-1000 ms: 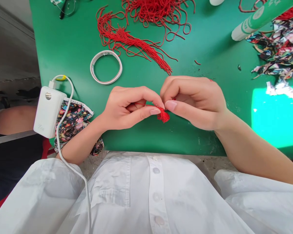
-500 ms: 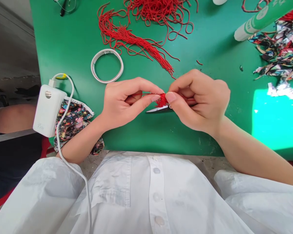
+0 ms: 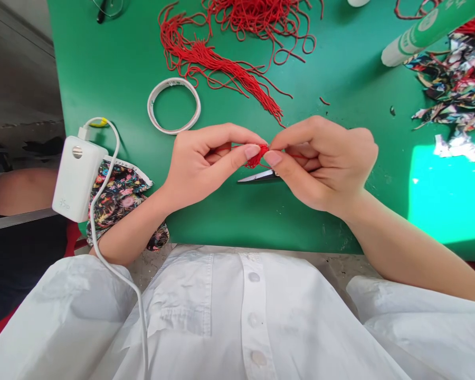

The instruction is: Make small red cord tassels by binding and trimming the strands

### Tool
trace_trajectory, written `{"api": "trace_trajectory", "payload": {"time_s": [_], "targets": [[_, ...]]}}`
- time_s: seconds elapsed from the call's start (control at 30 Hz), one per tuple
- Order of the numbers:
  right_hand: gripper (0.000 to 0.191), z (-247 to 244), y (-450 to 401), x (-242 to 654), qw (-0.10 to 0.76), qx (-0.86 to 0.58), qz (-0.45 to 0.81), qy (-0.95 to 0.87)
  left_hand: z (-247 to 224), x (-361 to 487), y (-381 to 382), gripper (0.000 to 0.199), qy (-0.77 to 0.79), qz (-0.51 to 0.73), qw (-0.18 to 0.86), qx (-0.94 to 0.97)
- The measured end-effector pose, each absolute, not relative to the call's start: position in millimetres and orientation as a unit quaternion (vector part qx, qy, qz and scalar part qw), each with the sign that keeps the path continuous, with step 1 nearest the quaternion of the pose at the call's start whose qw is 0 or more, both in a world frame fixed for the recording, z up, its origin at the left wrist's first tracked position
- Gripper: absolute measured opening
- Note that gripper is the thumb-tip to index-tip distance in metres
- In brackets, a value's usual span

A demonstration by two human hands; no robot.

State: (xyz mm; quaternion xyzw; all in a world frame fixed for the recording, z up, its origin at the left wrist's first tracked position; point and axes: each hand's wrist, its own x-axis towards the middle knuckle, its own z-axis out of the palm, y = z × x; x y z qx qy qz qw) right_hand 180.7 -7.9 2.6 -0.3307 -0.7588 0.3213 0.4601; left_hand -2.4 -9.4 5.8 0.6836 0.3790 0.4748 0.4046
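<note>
My left hand (image 3: 206, 163) and my right hand (image 3: 324, 161) meet fingertip to fingertip over the green table (image 3: 114, 74). Both pinch a small red tassel (image 3: 256, 157) of cord between thumb and forefinger. A thin red strand runs from it into my left palm. The blade of a pair of scissors (image 3: 257, 177) pokes out leftward from under my right hand; its handles are hidden by the fingers.
A bundle of red cords (image 3: 225, 63) lies beyond the hands, with a white tape ring (image 3: 174, 105) to its left. A white power bank (image 3: 76, 179) with a cable rests on floral fabric (image 3: 121, 195) at the left edge. Fabric scraps (image 3: 455, 79) and a green tube (image 3: 423, 29) sit far right.
Both hands rose slightly and turned, uncovering the scissors blade beneath my right hand. The tassel moved from hanging below the fingertips to being pinched between them.
</note>
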Motion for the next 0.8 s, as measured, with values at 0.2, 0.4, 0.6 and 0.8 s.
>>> {"api": "trace_trajectory", "payload": {"time_s": [0.2,0.4,0.6,0.8], "targets": [[0.015,1.7,-5.9,182.6,0.472,-0.348,0.288,-0.757,7.5,-3.4,-9.9,0.006,0.387,0.485,0.463,0.633],[0.013,-0.3,-0.7,185.4,0.478,-0.335,0.242,-0.775,8.8,-3.8,-11.9,0.007,0.422,0.488,0.436,0.627],[0.014,0.6,-7.0,185.8,0.431,-0.415,0.218,-0.771,9.8,-2.7,-11.5,0.012,0.425,0.484,0.402,0.651],[0.018,0.9,-4.4,181.4,0.491,-0.349,0.183,-0.777,11.1,-1.5,-15.0,0.016,0.425,0.491,0.364,0.667]]}}
